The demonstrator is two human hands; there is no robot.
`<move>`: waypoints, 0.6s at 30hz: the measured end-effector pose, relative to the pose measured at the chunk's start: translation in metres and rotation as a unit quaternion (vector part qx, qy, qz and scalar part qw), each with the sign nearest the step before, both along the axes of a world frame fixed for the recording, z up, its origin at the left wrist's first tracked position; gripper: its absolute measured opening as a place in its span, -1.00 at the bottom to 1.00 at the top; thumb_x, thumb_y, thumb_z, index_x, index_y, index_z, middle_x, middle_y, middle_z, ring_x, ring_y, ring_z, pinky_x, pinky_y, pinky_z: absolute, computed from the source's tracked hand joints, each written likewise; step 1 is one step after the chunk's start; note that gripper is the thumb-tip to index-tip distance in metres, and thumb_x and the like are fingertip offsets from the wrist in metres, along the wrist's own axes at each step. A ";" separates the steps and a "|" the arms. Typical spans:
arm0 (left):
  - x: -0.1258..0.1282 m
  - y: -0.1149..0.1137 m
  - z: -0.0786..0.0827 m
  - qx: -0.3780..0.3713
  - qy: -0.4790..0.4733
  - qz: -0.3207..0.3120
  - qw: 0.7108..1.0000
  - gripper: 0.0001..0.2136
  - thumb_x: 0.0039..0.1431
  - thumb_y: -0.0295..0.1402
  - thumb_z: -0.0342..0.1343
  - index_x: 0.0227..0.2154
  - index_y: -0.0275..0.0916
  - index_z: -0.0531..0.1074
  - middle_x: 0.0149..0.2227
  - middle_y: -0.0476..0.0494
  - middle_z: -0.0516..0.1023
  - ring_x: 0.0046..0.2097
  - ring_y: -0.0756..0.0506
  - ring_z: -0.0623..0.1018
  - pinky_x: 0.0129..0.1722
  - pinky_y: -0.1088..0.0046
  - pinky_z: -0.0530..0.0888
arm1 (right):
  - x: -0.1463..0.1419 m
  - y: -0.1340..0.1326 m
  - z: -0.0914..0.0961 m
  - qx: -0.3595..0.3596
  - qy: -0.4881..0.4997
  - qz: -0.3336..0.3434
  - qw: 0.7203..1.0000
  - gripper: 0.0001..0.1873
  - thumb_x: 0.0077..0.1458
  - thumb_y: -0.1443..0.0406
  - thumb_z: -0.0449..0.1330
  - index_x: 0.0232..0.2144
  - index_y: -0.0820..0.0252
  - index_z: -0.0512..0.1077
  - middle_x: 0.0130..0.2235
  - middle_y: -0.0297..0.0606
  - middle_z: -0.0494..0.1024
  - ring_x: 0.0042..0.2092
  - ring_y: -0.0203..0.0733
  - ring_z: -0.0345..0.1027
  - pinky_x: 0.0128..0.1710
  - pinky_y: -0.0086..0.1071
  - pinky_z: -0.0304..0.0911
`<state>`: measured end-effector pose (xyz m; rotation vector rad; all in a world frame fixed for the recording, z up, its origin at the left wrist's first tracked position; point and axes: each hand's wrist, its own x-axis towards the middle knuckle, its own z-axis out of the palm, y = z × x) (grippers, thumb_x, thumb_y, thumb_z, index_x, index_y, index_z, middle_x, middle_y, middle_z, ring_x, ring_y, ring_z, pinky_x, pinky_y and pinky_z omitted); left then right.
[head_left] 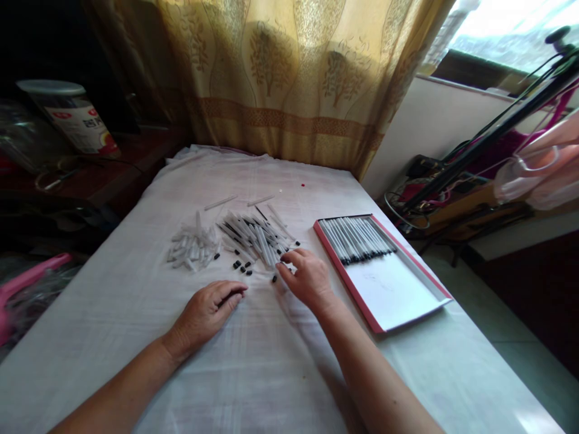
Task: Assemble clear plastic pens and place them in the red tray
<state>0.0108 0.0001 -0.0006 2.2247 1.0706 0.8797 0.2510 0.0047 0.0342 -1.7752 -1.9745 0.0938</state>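
Observation:
My right hand (308,276) reaches to the right edge of a pile of pen barrels (253,232), some clear and some dark inside. Its thumb and forefinger are a little apart, with a dark bit showing between them; whether they touch it I cannot tell. On the cloth lies my left hand (208,308), loosely closed, thumb along the fingers, with nothing visible in it. Several small black caps (242,269) are scattered between the hands and the pile. To the left is a heap of short clear caps (192,248).
Right of my right hand, a shallow red-edged box (382,328) holds a row of pens (357,240) with black ends. Two loose clear tubes (221,202) lie behind the pile. A white cloth (217,386) covers the table. A patterned curtain (289,78) hangs behind it.

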 end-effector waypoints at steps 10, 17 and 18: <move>0.000 0.000 -0.001 0.007 0.002 -0.006 1.000 -0.79 0.27 -0.30 0.01 -0.17 -0.17 0.53 -0.25 -0.11 0.66 -0.22 -0.07 0.62 -0.16 0.44 0.54 | -0.026 0.005 -0.017 -0.006 -0.129 -0.013 0.992 -0.84 0.17 0.23 0.15 -0.36 0.17 0.48 -0.28 -0.08 0.55 -0.21 -0.01 0.39 -0.24 -0.27 0.22; -0.001 -0.003 0.000 0.037 0.004 0.000 0.999 -0.78 0.29 -0.30 0.00 -0.16 -0.17 0.52 -0.25 -0.11 0.65 -0.22 -0.07 0.62 -0.17 0.44 0.54 | -0.008 -0.006 -0.006 0.046 -0.057 -0.071 0.995 -0.78 0.21 0.24 0.10 -0.39 0.13 0.51 -0.33 -0.16 0.57 -0.29 -0.12 0.42 -0.31 -0.36 0.19; -0.001 -0.005 0.001 0.057 0.002 0.005 0.998 -0.79 0.29 -0.31 0.00 -0.15 -0.17 0.52 -0.24 -0.12 0.64 -0.20 -0.07 0.61 -0.15 0.44 0.54 | -0.004 -0.010 -0.004 0.060 -0.031 -0.077 0.995 -0.79 0.21 0.24 0.10 -0.37 0.12 0.52 -0.32 -0.18 0.58 -0.29 -0.13 0.43 -0.31 -0.37 0.20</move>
